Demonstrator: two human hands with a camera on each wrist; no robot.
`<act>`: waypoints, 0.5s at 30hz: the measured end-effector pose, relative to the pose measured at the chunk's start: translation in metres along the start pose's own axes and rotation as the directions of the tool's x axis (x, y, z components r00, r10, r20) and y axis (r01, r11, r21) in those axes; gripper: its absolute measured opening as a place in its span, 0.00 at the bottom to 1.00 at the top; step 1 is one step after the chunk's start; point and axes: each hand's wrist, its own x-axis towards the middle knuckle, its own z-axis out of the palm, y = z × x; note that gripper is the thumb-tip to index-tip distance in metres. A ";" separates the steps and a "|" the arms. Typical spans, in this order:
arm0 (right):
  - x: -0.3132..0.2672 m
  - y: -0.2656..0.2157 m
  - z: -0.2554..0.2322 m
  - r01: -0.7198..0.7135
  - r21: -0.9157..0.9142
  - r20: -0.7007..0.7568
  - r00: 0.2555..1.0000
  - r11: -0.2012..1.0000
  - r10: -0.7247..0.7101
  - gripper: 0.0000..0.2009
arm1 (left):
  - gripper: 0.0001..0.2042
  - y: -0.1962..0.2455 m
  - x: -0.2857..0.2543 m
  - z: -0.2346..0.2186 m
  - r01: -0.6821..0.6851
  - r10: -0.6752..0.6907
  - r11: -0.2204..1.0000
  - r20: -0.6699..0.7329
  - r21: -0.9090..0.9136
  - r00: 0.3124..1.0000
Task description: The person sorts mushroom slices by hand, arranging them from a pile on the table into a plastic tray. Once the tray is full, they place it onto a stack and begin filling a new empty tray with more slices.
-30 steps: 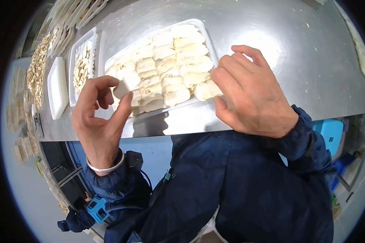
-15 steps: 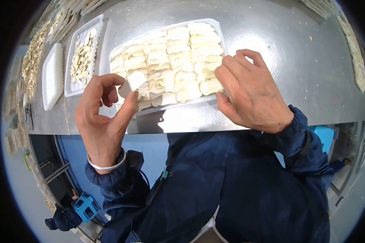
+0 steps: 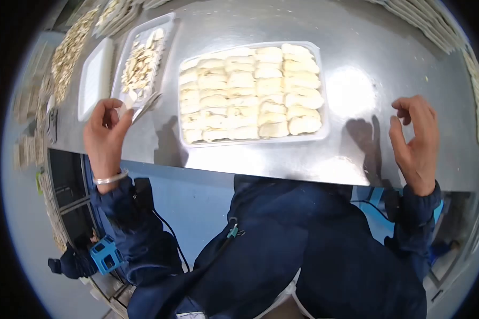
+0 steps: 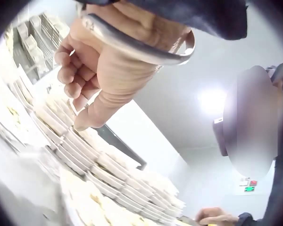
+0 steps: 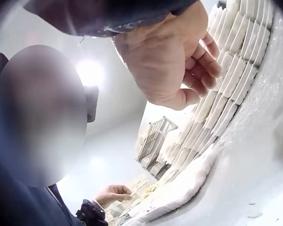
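In the head view my left hand (image 3: 105, 139) pinches a small pale slice (image 3: 126, 108) between thumb and index finger, over the near end of a narrow white tray (image 3: 167, 26) of small pale pieces (image 3: 139, 66). To the right of it lies a larger clear tray (image 3: 324, 114) filled with overlapping pale slices (image 3: 242, 98) in several columns; neither hand touches it. My right hand (image 3: 421, 143) hovers above the metal table at the right, fingers loosely bent and holding nothing. The wrist views show my left hand (image 4: 118, 70) and right hand (image 5: 165, 61) raised above the table.
An upturned white tray (image 3: 97, 80) lies left of the narrow tray. Loose pieces (image 3: 72, 53) are heaped at the far left. Stacked filled trays (image 3: 423, 21) stand at the back right, with a pale row (image 3: 478, 101) along the right edge of the metal table (image 3: 223, 162).
Both hands have moved apart, away from the large tray: the left one leftward with the slice to the narrow tray, the right one rightward. The view has shifted, showing the large tray uncovered.
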 end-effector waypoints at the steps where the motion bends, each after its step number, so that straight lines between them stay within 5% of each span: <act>1: 0.000 0.000 0.000 0.001 0.000 0.002 1.000 1.000 -0.001 0.08 | 0.10 -0.015 0.008 -0.005 0.012 -0.012 1.000 -0.008 -0.011 1.000; 13: 0.016 -0.011 0.003 0.007 0.002 0.091 0.996 1.000 -0.007 0.07 | 0.16 -0.094 0.110 0.010 -0.081 0.068 0.974 0.067 0.211 0.995; 15: 0.026 -0.007 0.008 0.000 0.017 0.100 0.995 1.000 -0.002 0.09 | 0.18 -0.089 0.102 0.014 -0.084 0.093 0.987 -0.055 0.139 0.994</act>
